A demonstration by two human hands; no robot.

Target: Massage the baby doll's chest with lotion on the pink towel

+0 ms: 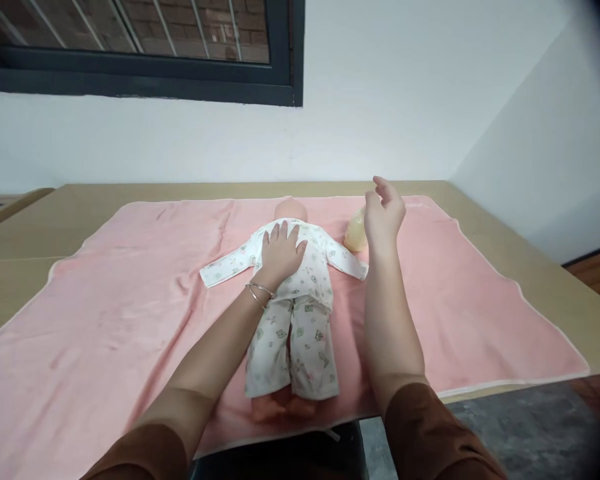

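Note:
A baby doll in a white printed top and trousers (314, 347) lies stretched out, its bare smooth head (291, 210) toward the wall; no face shows. My left hand (283, 255) rests flat on the upper part of its top, fingers spread, with thin bangles at the wrist. To the right of the doll, my right hand (386, 212) is raised, loosely cupped with fingers bent, and nothing shows in it. Close beside that hand, partly hidden by it, is a pale yellow, rounded bottle-like thing (355, 233). It is near the doll's right-side sleeve.
A pink blanket (465, 307) with a pale edge lies under the doll and covers much of the wooden table (485, 223). Behind stands a white wall (380, 100) with a dark-framed, barred window (180, 73). A dark seat-like object (285, 460) sits below the front edge.

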